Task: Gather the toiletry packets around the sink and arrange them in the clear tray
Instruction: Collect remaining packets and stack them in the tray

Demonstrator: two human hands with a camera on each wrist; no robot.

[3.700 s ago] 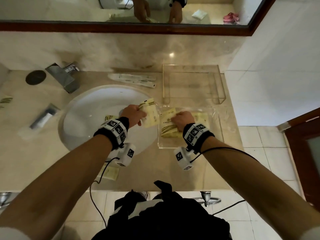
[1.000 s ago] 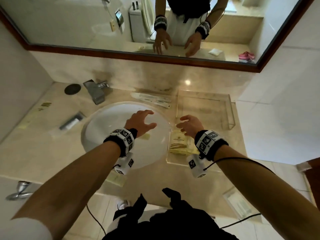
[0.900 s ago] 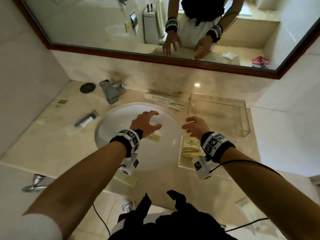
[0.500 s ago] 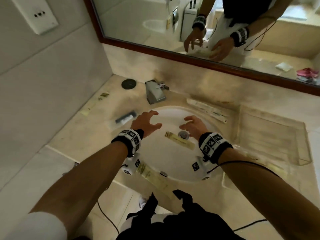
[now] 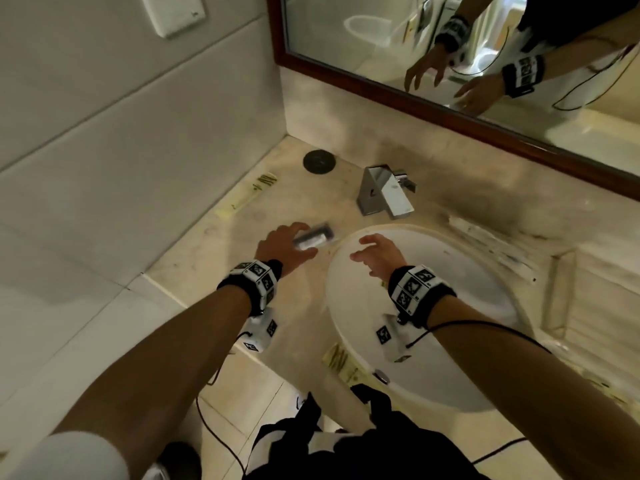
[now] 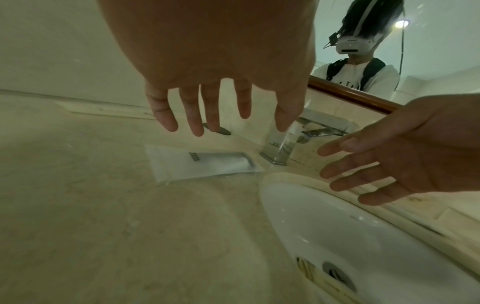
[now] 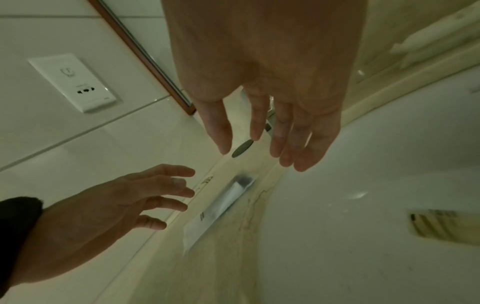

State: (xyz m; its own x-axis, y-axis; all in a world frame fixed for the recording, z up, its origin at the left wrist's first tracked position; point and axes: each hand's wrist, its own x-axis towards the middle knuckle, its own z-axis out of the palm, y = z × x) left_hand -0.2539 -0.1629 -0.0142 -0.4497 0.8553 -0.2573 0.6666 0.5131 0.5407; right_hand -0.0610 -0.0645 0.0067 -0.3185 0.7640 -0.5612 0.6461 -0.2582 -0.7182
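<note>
Both hands are spread wide and hold nothing. The left hand hovers over a clear sachet lying flat on the desk, just beyond its fingertips; the right hand hangs over the basin rim beside it. The sachet is best pinched at its flat empty end and slid clear. Its long axis runs from the left hand toward the faucet, filled end pointing that way.

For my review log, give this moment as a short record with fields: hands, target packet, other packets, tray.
left hand: open, fingers spread above the clear packet, not touching
right hand: open, empty, over the sink rim
clear packet: flat on the counter, left of the sink, near the faucet
yellow packet: in the sink basin
clear tray: right of the sink; contents unreadable
</note>
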